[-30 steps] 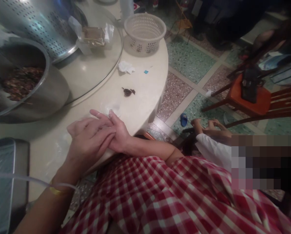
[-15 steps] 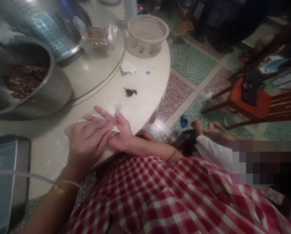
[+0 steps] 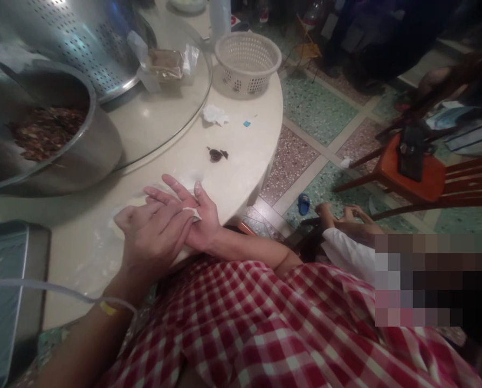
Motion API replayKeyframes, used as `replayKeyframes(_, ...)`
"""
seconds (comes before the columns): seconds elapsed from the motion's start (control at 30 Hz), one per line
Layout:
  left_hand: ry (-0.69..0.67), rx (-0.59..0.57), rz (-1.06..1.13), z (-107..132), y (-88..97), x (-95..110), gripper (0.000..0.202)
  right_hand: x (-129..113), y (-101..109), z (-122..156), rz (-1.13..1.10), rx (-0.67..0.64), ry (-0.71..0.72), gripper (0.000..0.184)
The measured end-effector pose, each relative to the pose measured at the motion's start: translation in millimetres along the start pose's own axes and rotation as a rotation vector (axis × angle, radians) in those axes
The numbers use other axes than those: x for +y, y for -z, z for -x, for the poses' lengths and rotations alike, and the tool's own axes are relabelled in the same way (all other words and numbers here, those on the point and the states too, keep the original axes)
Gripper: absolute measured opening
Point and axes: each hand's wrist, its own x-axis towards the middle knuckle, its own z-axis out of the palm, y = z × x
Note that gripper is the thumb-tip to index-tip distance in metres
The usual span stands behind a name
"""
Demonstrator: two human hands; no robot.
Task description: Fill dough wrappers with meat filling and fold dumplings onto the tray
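Note:
My left hand (image 3: 154, 234) lies palm down across my right hand (image 3: 206, 218), its fingers together. Palm up, my right hand has its thumb and some fingers stretched out. A pale, flat piece of dough (image 3: 190, 213) shows at the edge between them, mostly covered by my left fingers. A second pale doughy patch (image 3: 122, 215) lies on the white table beyond my left hand, partly hidden. Fingertips look dusted with white. A yellow band (image 3: 108, 307) is round my left wrist.
A deep metal pot (image 3: 103, 145) of brown chopped filling stands left, near a perforated metal vessel (image 3: 99, 54). A plastic basket (image 3: 248, 59), crumpled tissue (image 3: 215, 115) and dark scrap (image 3: 217, 155) lie beyond my hands. A metal tray (image 3: 39, 242) is at left. Another person sits at right.
My left hand has shifted slightly right over my right palm. More of the pale dough edge shows, and the doughy patch on the table is more visible. The view has tilted a little.

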Motion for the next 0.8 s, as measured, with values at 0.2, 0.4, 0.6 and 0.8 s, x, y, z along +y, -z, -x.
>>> replayKeyframes(0.2, 0.16, -0.001, 0.055, 1, 7.3, -1, 0.028, -2, 4, -1, 0.006, -0.025, 0.043, 0.055)
replayKeyframes(0.4, 0.175, 0.024, 0.0, 8, 7.8, 0, 0.007, -1, -1, 1, -0.002, 0.021, 0.074, 0.055)
replayKeyframes(0.6, 0.263, 0.067, 0.015, 12, 4.7, 5, 0.015, -2, -3, 0, 0.032, 0.027, 0.126, 0.052)
replayKeyframes(0.8, 0.28, 0.058, 0.059, 18, 4.9, 3, 0.008, -6, -6, 1, 0.041, 0.046, 0.146, 0.057)
